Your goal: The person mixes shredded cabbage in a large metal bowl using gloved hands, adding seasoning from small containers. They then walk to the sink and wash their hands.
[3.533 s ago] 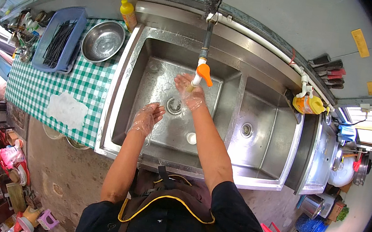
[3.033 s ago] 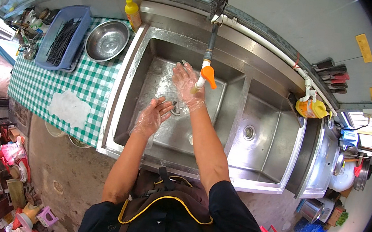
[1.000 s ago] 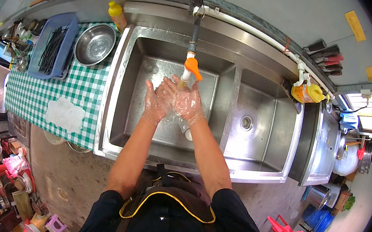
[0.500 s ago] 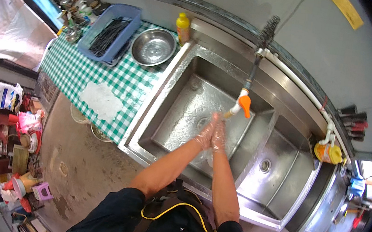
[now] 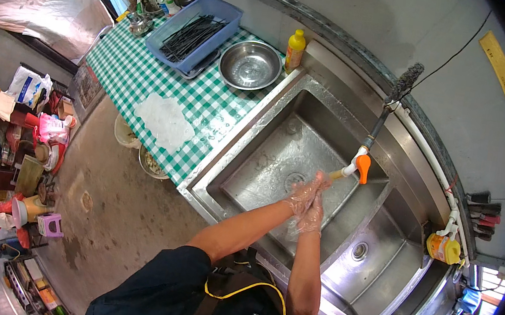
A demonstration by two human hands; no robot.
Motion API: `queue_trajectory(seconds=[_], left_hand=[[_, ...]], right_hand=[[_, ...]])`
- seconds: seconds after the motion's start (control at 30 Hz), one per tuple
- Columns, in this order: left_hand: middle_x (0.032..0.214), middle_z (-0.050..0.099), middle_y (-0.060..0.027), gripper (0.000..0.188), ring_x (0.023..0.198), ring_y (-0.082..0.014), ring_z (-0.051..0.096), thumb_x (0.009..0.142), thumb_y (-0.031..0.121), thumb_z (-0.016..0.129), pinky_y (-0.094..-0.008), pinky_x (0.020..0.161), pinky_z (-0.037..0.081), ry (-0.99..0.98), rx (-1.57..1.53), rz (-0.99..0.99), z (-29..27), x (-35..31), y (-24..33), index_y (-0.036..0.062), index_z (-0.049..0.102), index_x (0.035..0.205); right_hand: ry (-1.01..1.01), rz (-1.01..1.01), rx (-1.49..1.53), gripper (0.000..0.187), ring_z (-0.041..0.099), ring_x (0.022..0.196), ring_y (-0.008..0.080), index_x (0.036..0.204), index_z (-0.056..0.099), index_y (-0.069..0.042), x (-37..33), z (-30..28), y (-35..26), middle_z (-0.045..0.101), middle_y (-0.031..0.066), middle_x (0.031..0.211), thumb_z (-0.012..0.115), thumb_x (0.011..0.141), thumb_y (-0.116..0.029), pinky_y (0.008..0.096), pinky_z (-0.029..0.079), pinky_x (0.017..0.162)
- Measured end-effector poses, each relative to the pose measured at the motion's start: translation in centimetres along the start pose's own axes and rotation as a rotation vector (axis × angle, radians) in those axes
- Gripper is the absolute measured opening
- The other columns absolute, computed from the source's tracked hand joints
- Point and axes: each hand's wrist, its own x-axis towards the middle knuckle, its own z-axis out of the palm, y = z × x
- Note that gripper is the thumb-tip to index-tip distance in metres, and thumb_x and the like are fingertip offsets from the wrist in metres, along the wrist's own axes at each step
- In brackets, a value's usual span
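Observation:
My left hand (image 5: 305, 195) and my right hand (image 5: 311, 219), both in clear plastic gloves, are pressed against each other over the large left basin of a steel sink (image 5: 250, 168). The left fingers are stretched toward the yellowish hose end (image 5: 336, 174) of a white tap (image 5: 353, 164) with an orange lever (image 5: 362, 168). My right hand lies against the left one, its fingers largely hidden. No object shows between them. Whether water is running cannot be made out.
Left of the sink, a green checked tablecloth (image 5: 206, 124) carries a steel bowl (image 5: 250, 65), a blue tub (image 5: 201, 7) of dark strips and a whitish sheet (image 5: 164, 122). A yellow bottle (image 5: 295, 50) stands at the sink's back corner. A yellow container (image 5: 444, 248) hangs at the right.
The view has shifted, so the sink and table sit differently in the picture. My hands stay together by the tap outlet, with the left now lying more across the right.

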Motion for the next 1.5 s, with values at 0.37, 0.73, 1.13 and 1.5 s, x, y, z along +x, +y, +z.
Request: queue_trajectory(seconds=[0.37,0.73,1.13,1.5], left_hand=[[0.135,0.053,-0.0133,0.066,0.131,-0.0233,0.045,0.098,0.059,0.035,-0.0412,0.115,0.028,-0.458,-0.558,0.049,-4.6,-2.0,-3.0,0.0049,0.050,0.132],[0.146,0.044,-0.0150,0.085,0.138,-0.0257,0.037,0.089,0.058,0.060,-0.0379,0.115,0.024,0.005,0.220,-0.049,-8.4,-6.4,-1.4,-0.0003,0.036,0.146],[0.107,0.064,-0.0022,0.045,0.099,-0.0130,0.056,0.091,0.032,0.064,-0.0298,0.090,0.040,0.032,0.227,-0.094,-8.4,-6.9,-2.0,0.0029,0.056,0.124],[0.103,0.063,-0.0047,0.040,0.089,-0.0141,0.053,0.091,0.024,0.059,-0.0296,0.082,0.042,0.045,0.194,-0.158,-8.0,-4.5,-3.7,0.0010,0.059,0.123]], right_hand=[[-0.081,-0.226,-0.123,0.034,0.059,0.075,0.0180,0.123,0.053,-0.005,2.9,-0.9,-1.7,0.057,0.0041,0.081,0.058,0.095,-0.023,0.0333,0.052,0.073],[0.233,-0.855,-1.349,0.030,0.065,0.084,0.0274,0.113,0.063,-0.003,-3.6,6.5,-9.2,0.066,0.0140,0.091,0.061,0.083,-0.006,0.0370,0.051,0.078],[0.241,-1.207,-1.787,0.011,0.061,0.076,0.0382,0.089,0.060,-0.002,-7.8,14.3,-9.6,0.062,0.0193,0.081,0.054,0.080,-0.007,0.0483,0.048,0.066],[0.349,-1.073,-2.016,0.013,0.062,0.066,0.0373,0.090,0.058,0.000,-8.4,17.6,-7.8,0.061,0.0192,0.069,0.054,0.083,-0.011,0.0483,0.049,0.060]])
